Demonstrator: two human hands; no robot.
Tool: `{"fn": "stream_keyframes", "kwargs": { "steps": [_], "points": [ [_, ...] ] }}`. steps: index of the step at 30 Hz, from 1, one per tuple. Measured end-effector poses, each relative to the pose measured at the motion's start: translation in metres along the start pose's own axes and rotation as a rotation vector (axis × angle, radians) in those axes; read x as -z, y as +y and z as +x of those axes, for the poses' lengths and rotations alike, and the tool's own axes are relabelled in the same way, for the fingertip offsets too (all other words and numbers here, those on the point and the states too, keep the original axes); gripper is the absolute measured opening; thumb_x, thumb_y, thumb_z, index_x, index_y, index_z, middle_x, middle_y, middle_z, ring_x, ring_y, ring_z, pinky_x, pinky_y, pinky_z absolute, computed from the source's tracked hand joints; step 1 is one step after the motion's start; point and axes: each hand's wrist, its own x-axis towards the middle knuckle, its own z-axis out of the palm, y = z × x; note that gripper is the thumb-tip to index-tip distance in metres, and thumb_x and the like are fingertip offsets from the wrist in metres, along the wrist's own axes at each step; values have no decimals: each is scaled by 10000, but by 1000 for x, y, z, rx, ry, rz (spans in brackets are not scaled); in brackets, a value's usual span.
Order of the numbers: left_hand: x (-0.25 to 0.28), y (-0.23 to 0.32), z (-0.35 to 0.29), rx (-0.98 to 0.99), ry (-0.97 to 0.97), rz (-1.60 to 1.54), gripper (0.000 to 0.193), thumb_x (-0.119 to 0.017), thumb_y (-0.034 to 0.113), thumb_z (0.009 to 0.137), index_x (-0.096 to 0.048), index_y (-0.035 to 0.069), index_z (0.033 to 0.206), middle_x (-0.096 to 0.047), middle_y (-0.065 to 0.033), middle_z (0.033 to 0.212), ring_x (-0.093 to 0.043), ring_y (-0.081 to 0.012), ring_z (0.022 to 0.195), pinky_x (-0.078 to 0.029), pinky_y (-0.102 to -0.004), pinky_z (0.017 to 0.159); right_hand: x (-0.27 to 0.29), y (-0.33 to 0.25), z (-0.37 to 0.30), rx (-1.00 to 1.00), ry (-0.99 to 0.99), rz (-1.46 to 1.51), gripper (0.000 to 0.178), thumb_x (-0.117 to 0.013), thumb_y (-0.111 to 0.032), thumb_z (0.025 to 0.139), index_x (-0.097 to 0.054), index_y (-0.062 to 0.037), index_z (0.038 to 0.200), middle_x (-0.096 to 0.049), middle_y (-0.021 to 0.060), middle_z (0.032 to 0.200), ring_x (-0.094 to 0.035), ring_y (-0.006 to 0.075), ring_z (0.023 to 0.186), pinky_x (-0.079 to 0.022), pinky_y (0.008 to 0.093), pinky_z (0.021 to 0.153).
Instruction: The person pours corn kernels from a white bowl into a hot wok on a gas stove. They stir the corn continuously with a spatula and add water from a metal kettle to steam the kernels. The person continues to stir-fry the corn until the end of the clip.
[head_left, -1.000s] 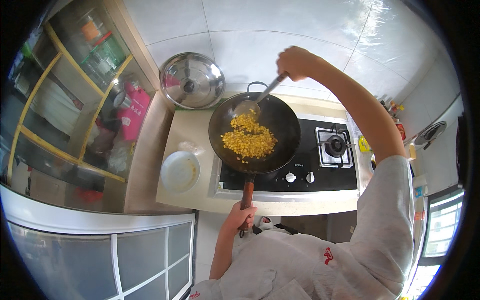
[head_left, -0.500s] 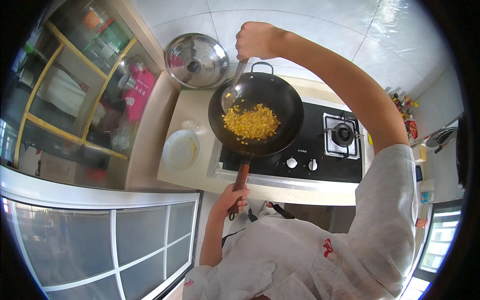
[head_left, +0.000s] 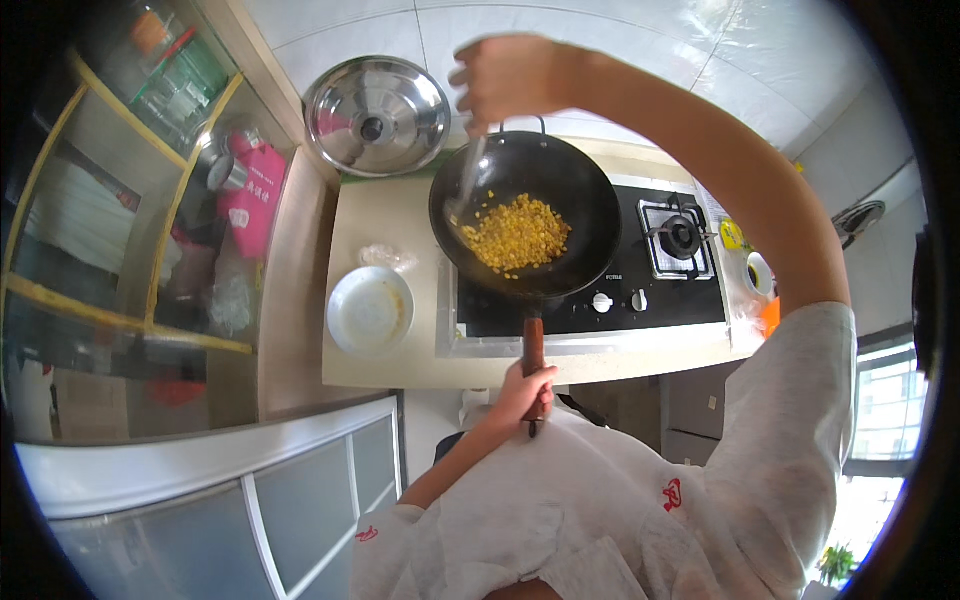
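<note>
While left hand (head_left: pixel 526 393) grips wok handle (head_left: pixel 534 345) and right hand (head_left: pixel 515 78) spatula (head_left: pixel 472 178), stirring seems underway; kernels (head_left: pixel 520 232) likely need sweeping from wok's (head_left: pixel 585 205) left edge.

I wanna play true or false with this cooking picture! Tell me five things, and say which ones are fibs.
1. The left hand grips the brown handle of the wok. True.
2. The right hand is empty. False: it holds a long-handled utensil.
3. The yellow bits lie inside the wok. True.
4. The shiny lid covers the wok. False: the lid is off, beyond the wok to the left.
5. A pale bowl stands left of the wok. True.
</note>
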Motion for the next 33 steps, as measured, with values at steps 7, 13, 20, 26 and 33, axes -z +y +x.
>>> {"fn": "stream_keyframes", "kwargs": {
  "steps": [7, 13, 20, 26, 33],
  "points": [
    [6, -11, 11, -72, -7, -96, 271, -610, 80, 815, -350, 70, 892, -446, -35, 630, -455, -111, 418, -395, -280, 365, 15, 13, -57, -370, -455, 388, 190, -660, -103, 717, -689, -206, 873, -626, 5, 726, -609, 205, 807, -487, 350, 758],
    [-3, -17, 9, -84, -18, -90, 290, -595, 95, 822, -324, 55, 920, -443, -39, 587, -478, -121, 412, -414, -281, 368, 78, 3, -49, -863, -975, 645, 239, -675, -178, 698, -688, -94, 922, -646, 63, 775, -621, 237, 813, -496, 356, 726],
    [-1, -20, 12, -140, -56, -75, 273, -582, 111, 839, -324, 51, 909, -460, -48, 608, -497, -128, 404, -432, -275, 354, 93, 7, -2, -1004, -1466, 1053, 221, -625, -259, 794, -676, -64, 883, -645, 73, 689, -622, 163, 516, -485, 276, 468],
    [5, -14, 8, -201, -71, -17, 257, -551, 85, 845, -308, 35, 909, -441, -47, 605, -491, -132, 387, -416, -274, 323, 64, -3, 4, -970, -1531, 1309, 236, -589, -222, 812, -645, 6, 790, -629, 82, 634, -531, 131, 436, -414, 286, 380],
    [8, -17, 2, -193, -101, -51, 276, -541, 86, 834, -315, 12, 975, -456, -53, 583, -483, -135, 389, -413, -284, 335, 103, -15, 5, -1070, -1366, 1106, 366, -495, -297, 937, -654, -28, 743, -594, 52, 543, -515, 102, 386, -420, 256, 397]
  ]
}}
